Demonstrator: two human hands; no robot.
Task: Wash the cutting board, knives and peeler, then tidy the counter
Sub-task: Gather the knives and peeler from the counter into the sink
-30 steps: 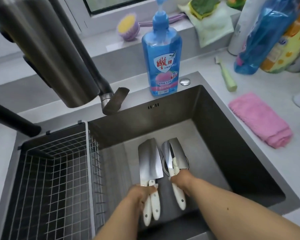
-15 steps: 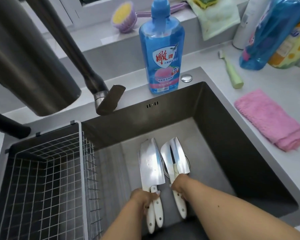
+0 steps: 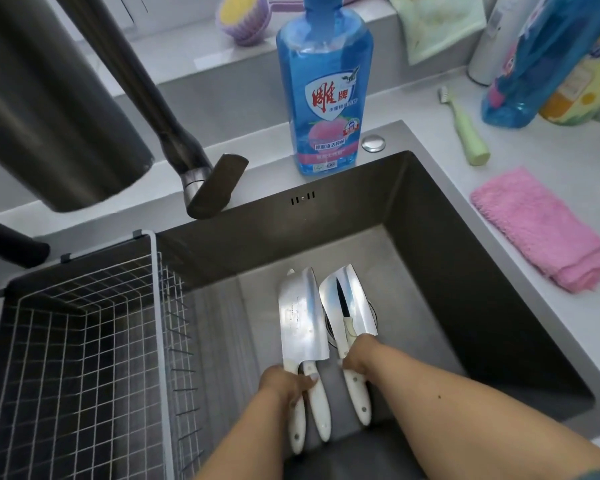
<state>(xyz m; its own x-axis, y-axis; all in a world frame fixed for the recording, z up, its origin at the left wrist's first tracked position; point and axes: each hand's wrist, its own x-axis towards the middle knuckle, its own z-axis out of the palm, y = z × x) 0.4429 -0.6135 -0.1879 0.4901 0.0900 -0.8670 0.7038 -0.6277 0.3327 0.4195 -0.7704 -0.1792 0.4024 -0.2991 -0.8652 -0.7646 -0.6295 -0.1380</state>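
Note:
Down in the dark steel sink (image 3: 465, 271), my left hand (image 3: 284, 386) grips two white-handled knives together; the broad cleaver blade (image 3: 302, 320) on top points away from me. My right hand (image 3: 359, 355) grips a second cleaver (image 3: 355, 299) and a small black-bladed paring knife (image 3: 342, 306) that lies across its blade, over the drain. All blades point toward the back of the sink. No cutting board or peeler is in view.
A wire drying basket (image 3: 84, 358) fills the sink's left part. The dark faucet spout (image 3: 208, 188) hangs over the back edge. A blue dish soap bottle (image 3: 326, 91) stands behind the sink. On the right counter lie a pink cloth (image 3: 541, 230) and a green brush (image 3: 465, 129).
Both hands have barely moved with their knives; the camera has tilted down and come closer, so the sink fills more of the view.

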